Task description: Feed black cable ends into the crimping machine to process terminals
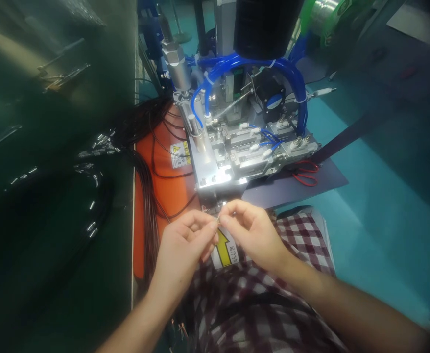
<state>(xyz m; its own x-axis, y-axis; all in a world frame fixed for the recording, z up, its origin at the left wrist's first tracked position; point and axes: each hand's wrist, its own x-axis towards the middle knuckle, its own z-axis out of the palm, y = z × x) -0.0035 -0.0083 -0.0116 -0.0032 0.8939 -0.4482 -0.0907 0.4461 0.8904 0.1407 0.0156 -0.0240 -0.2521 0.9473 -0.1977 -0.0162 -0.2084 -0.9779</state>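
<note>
Checked cloth (270, 323) nearest. Above, left hand (189, 240) and right hand (253, 230) pinch thin wire-like piece (218, 220) between fingertips, near front edge of metal machine (250, 166). Left: straight tabletop (86, 299) edge, dark cables (151, 215) alongside. Right: grey base plate (310, 190), teal floor (372, 225) stretching beyond.

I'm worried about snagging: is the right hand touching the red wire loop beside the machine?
Apart: the head view shows grey base plate between the right hand and the red wire loop.
</note>
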